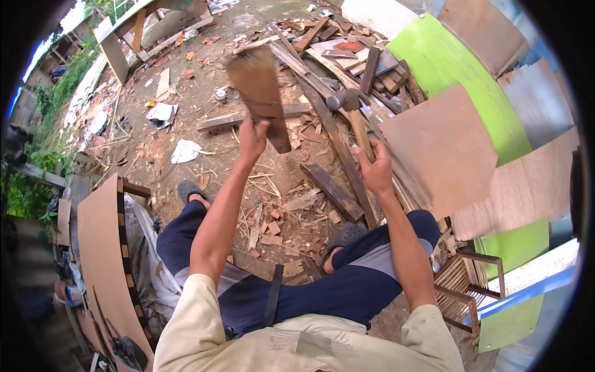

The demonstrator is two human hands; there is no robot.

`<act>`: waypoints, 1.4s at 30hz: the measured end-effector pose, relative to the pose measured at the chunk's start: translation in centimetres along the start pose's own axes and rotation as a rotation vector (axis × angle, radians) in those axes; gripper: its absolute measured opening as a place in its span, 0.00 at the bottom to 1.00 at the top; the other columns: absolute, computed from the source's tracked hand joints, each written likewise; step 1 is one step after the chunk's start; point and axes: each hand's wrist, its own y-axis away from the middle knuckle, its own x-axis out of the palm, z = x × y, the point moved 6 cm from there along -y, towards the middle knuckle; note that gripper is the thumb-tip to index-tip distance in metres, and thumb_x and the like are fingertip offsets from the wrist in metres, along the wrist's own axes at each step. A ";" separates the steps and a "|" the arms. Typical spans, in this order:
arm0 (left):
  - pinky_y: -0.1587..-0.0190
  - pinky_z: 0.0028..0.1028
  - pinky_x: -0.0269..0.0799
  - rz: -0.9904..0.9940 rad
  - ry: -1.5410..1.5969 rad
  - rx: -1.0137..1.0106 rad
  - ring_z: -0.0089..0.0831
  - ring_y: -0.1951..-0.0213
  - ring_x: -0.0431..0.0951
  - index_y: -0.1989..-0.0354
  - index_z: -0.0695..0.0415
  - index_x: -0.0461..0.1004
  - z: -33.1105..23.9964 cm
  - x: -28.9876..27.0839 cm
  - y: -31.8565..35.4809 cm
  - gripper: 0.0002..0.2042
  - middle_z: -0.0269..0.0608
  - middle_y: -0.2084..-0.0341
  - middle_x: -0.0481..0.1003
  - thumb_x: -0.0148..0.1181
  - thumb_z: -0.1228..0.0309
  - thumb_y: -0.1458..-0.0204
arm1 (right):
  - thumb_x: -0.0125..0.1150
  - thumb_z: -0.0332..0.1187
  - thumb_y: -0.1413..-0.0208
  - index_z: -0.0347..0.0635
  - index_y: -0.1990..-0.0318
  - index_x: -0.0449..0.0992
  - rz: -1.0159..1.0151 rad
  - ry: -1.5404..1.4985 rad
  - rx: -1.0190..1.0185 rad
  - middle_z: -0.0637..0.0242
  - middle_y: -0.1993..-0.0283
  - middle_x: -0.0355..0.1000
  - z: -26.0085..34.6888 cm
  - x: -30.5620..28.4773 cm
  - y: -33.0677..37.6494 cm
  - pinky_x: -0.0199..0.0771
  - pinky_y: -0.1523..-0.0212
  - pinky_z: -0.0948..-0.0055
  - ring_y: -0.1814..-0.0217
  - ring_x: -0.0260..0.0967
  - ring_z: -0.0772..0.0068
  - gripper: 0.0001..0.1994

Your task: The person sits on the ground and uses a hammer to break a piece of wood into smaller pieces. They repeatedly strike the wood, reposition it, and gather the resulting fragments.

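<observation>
The left hand (253,141) holds a brown wooden board (259,84) toward its near end, the thumb lying on the upper face and the other fingers mostly out of sight behind, so how firmly they close cannot be told. The board is up off the ground, left of centre, its broad far end blurred. The right hand (375,166) is wrapped around the near end of the wooden handle of a claw-less looking hammer (357,121), whose dark metal head points far and a little left; head and board are well apart. Working well with this pair seems to call for a steady left wrist and for fingers kept to the board's edge, out of the hammer's path. The low grip on the handle suits a full swing; sliding the palm toward the head would likely give finer control. A board held in the air would probably bounce under a blow, so backing it on the dark timber block (333,192) lying nearer, between the feet, or the long dark beam (338,149) beside it would serve better. Whether nails stand in the board cannot be made out, so its faces deserve a check. The clogs (347,235) look best kept clear of anything dropped.
</observation>
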 end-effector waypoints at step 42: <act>0.51 0.42 0.71 0.137 -0.085 -0.044 0.56 0.52 0.77 0.39 0.65 0.60 2.6 -2.3 1.6 0.24 0.63 0.55 0.76 0.55 0.63 0.36 | 0.59 0.29 0.42 0.39 0.31 0.57 0.008 0.436 -0.554 0.43 0.53 0.76 12.0 7.7 4.1 0.77 0.70 0.54 0.69 0.77 0.45 0.31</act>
